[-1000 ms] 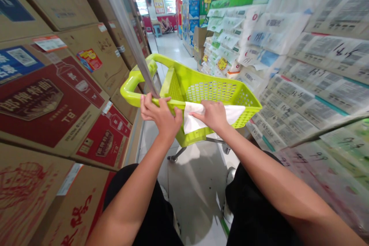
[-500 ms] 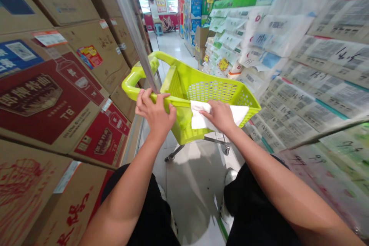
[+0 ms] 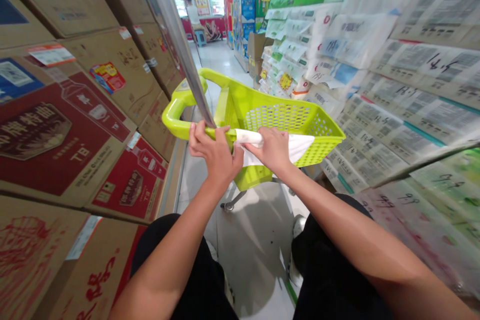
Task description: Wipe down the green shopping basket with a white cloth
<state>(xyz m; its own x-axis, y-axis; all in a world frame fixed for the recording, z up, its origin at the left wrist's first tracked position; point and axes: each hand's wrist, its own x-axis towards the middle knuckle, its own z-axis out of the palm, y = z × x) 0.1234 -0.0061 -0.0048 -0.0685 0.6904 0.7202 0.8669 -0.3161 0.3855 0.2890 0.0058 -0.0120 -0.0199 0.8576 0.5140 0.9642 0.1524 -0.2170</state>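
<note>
A lime-green plastic shopping cart point(image 3: 300, 122) stands in a narrow shop aisle right in front of me. My left hand point(image 3: 213, 152) is closed around the near rim of the basket, close to the curved green handle point(image 3: 176, 115). My right hand point(image 3: 272, 150) presses a white cloth point(image 3: 298, 146) against the same rim, fingers curled over it. The cloth drapes over the rim to the right of that hand. My knees in black trousers show below.
Stacked cardboard boxes point(image 3: 75, 125) with red print line the left side, behind a slanted metal post point(image 3: 180, 45). Shelves of white and green packaged goods point(image 3: 393, 85) fill the right. The pale tiled floor point(image 3: 221, 60) runs ahead to more displays.
My right hand slid the white cloth leftward along the cart's rim, closer to my left hand. The cart and the view shifted slightly.
</note>
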